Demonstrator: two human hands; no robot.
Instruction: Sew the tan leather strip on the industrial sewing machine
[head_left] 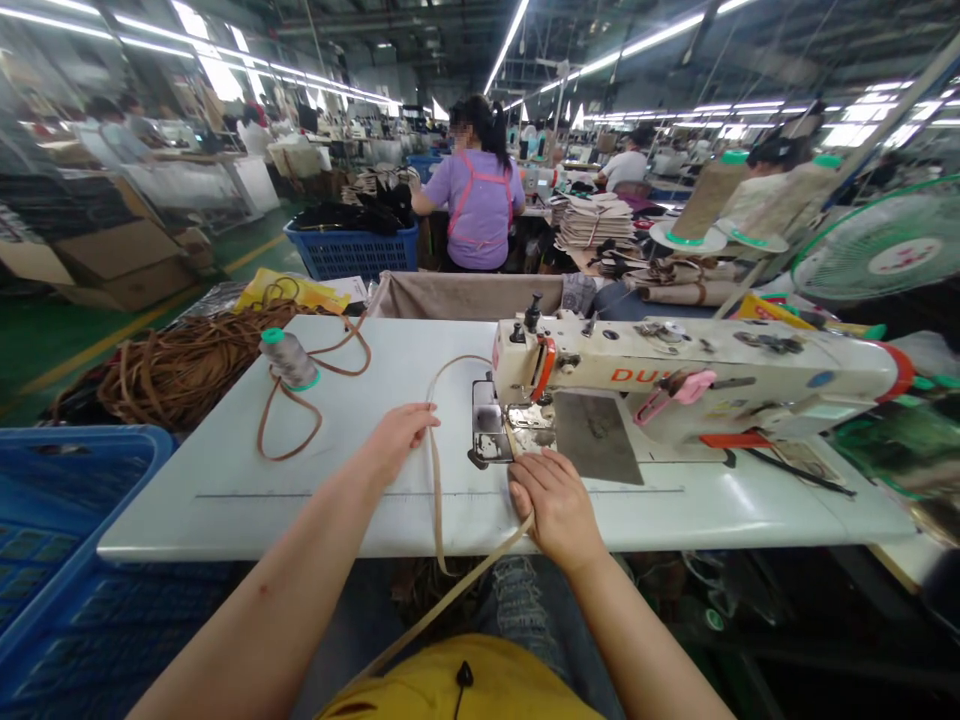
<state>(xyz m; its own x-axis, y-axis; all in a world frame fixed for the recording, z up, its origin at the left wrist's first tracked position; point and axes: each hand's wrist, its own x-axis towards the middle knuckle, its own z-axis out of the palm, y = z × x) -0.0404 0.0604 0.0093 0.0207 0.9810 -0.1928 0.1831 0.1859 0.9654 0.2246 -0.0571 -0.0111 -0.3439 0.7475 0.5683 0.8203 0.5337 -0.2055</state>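
Observation:
A long, narrow tan strap loops out behind the head of a white sewing machine and hangs over the table's front edge. My left hand pinches this strap between thumb and fingers, left of the metal needle plate. Close in front of the presser foot, my right hand is closed on a tan strip, which runs from under it down toward my lap. Whether the two lengths join is hidden. The strip's part at the needle is partly covered by my right fingers.
A grey thread cone stands on the white table, beside a loose brown strap loop. Brown straps lie heaped at the left, above a blue crate. A fan stands right. A person in purple sits ahead.

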